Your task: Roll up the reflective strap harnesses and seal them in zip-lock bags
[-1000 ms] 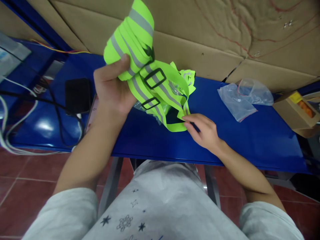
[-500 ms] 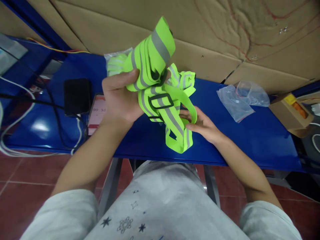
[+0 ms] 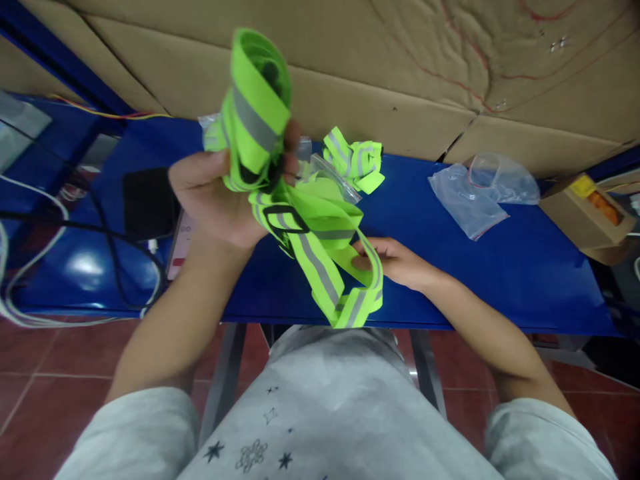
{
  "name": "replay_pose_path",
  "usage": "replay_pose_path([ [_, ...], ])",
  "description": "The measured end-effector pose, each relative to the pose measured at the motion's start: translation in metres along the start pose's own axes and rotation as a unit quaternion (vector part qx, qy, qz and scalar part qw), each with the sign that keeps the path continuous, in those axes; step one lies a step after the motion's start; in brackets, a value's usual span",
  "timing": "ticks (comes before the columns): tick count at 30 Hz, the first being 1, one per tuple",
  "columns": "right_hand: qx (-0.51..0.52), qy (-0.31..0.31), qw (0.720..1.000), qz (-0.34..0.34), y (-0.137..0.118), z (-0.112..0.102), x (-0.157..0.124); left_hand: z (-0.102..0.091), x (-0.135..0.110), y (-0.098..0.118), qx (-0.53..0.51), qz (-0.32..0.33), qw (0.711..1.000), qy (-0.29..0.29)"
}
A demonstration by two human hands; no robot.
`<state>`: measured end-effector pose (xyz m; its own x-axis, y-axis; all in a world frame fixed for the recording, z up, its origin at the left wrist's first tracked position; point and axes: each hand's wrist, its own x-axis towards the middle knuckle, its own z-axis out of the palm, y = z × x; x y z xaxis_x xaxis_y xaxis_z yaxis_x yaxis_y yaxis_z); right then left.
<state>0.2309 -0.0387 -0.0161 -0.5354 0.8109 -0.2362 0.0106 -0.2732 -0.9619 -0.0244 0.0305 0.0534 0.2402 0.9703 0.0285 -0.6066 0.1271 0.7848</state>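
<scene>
My left hand (image 3: pixel 215 193) is closed around a bundled reflective strap (image 3: pixel 255 120), neon yellow-green with grey stripes. Part of the strap is rolled up above the hand; the rest hangs in loose loops to the lower right. A black slide buckle (image 3: pixel 286 219) shows just below my fingers. At the hanging loops, my right hand (image 3: pixel 390 260) pinches a strap section between thumb and fingers. Behind, another folded reflective strap (image 3: pixel 356 159) lies on the blue table (image 3: pixel 420 220), near a clear bag (image 3: pixel 340 177) partly hidden by the held strap.
Clear plastic bags (image 3: pixel 470 200) lie at the right, beside an open cardboard box (image 3: pixel 583 213). On the left are a black device (image 3: pixel 149 203), a partly covered phone (image 3: pixel 180 243) and tangled cables (image 3: pixel 60 267). A cardboard wall (image 3: pixel 400 73) stands along the table's back.
My left hand has moved left with the rolled strap, turning it more upright. The hanging loops have stretched lower, and the folded strap behind shows apart from them. My right hand keeps hold of the loops.
</scene>
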Motion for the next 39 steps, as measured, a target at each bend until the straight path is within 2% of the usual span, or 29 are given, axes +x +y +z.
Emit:
replay_pose_path([
  [3, -0.042, 0.005, 0.999, 0.005, -0.004, -0.004, -0.002, -0.005, 0.0, 0.007, -0.038, 0.028, 0.998, 0.033],
  [6, -0.099, 0.015, 0.995, -0.013, -0.007, -0.008, -0.005, -0.005, 0.003, 0.009, -0.025, 0.045, 0.998, 0.046],
  [9, -0.198, 0.045, 0.976, -0.072, -0.01, -0.009, -0.008, -0.004, 0.008, 0.004, 0.01, 0.062, 0.998, 0.025],
  [11, -0.255, 0.088, 0.956, -0.119, -0.012, -0.009, -0.01, -0.004, 0.01, -0.001, 0.026, 0.062, 0.998, 0.01],
  [13, -0.262, 0.142, 0.941, -0.161, -0.014, -0.009, -0.011, -0.005, 0.009, -0.008, 0.022, 0.049, 0.999, -0.008],
  [15, -0.228, 0.176, 0.939, -0.187, -0.017, -0.007, -0.012, -0.003, 0.006, -0.016, 0.009, 0.025, 0.999, -0.032],
  [18, -0.195, 0.162, 0.947, -0.195, -0.021, -0.002, -0.013, 0.002, -0.001, -0.026, 0.013, -0.015, 0.998, -0.063],
  [21, -0.204, 0.133, 0.948, -0.206, -0.02, 0.003, -0.013, 0.01, -0.004, -0.033, 0.041, -0.028, 0.997, -0.062],
  [27, -0.304, 0.039, 0.931, -0.199, -0.014, -0.001, -0.013, 0.017, 0.001, -0.05, 0.08, -0.015, 0.996, -0.041],
  [29, -0.319, 0.083, 0.923, -0.198, -0.018, -0.007, -0.015, 0.014, 0.001, -0.06, 0.08, -0.026, 0.995, -0.051],
  [32, -0.269, 0.247, 0.907, -0.212, -0.027, -0.015, -0.021, 0.01, -0.003, -0.074, 0.104, -0.059, 0.988, -0.101],
  [33, -0.245, 0.272, 0.906, -0.21, -0.031, -0.018, -0.023, 0.009, -0.005, -0.078, 0.112, -0.071, 0.984, -0.122],
  [34, -0.228, 0.275, 0.912, -0.202, -0.034, -0.02, -0.025, 0.009, -0.008, -0.081, 0.116, -0.082, 0.98, -0.142],
  [37, -0.227, 0.216, 0.932, -0.182, -0.041, -0.027, -0.03, 0.009, -0.013, -0.087, 0.113, -0.101, 0.971, -0.186],
  [39, -0.255, 0.178, 0.93, -0.197, -0.043, -0.03, -0.031, 0.01, -0.015, -0.088, 0.113, -0.097, 0.968, -0.202],
])
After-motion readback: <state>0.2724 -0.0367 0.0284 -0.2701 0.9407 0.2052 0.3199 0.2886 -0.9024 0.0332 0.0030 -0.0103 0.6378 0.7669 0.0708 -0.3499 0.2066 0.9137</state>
